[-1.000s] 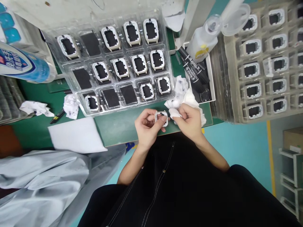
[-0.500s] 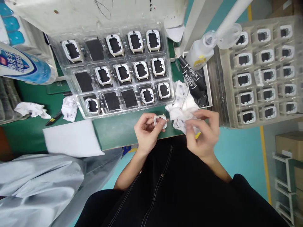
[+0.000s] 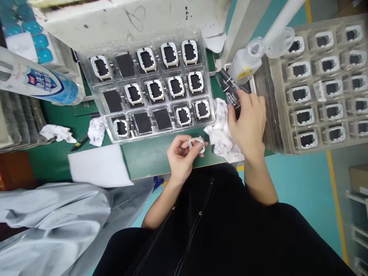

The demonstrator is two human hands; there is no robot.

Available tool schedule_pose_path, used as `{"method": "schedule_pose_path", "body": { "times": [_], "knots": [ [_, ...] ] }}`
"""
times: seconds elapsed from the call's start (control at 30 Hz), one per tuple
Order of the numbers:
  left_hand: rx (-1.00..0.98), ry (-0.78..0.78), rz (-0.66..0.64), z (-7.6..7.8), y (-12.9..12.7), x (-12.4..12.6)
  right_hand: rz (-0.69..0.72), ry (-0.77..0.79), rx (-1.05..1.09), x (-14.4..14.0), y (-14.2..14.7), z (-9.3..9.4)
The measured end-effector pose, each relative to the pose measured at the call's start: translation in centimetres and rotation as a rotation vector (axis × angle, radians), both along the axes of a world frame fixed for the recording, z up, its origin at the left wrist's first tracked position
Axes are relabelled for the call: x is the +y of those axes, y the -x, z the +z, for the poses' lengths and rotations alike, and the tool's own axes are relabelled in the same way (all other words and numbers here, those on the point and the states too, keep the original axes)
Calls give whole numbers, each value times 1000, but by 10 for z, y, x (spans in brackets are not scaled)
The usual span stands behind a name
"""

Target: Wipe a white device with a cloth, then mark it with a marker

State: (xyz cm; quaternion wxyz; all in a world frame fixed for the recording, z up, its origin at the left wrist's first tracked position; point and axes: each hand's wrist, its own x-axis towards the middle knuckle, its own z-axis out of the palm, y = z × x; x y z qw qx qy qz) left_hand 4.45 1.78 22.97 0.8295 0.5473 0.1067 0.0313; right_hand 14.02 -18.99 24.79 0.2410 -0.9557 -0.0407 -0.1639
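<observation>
Left hand (image 3: 180,158) holds 1 frame (image 3: 197,139); right hand (image 3: 249,123) (palm down) at markers (image 3: 231,94)

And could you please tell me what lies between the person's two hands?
In the head view, crumpled white tissues lie on the green table between the left hand, holding a frame, and the right hand.

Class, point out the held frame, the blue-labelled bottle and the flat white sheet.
Held frame (image 3: 197,139): head view, on its upper rim.
Blue-labelled bottle (image 3: 44,83): head view, on its label.
Flat white sheet (image 3: 99,165): head view, on its middle.
</observation>
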Motion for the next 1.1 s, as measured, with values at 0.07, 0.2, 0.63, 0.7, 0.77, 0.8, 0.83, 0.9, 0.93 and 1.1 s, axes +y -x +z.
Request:
{"method": "schedule_pose_path", "body": {
  "times": [0.07,0.2,0.63,0.7,0.77,0.8,0.83,0.9,0.93,1.1],
  "knots": [
    [1,6,6,0,0,0,-3,-22,-12,0,-2,-3],
    [-21,17,9,3,-1,-1,50,-156,-163,1,2,5],
    [30,37,-2,8,0,-6,421,-1119,-102,11,64,26],
    [43,33,-4,10,-1,-6,460,-1094,-120,19,74,19],
    [55,22,-3,12,-2,-6,445,-987,-174,30,82,15],
    [59,16,0,13,-2,-6,427,-931,-195,36,85,14],
    [62,12,4,13,-3,-6,394,-893,-205,41,88,14],
    [59,9,8,13,-3,-6,334,-884,-179,50,93,14],
    [54,10,7,13,-3,-6,328,-904,-159,54,95,15],
    [42,-13,1,11,-2,-6,380,-953,-100,60,100,18]
  ]
}}
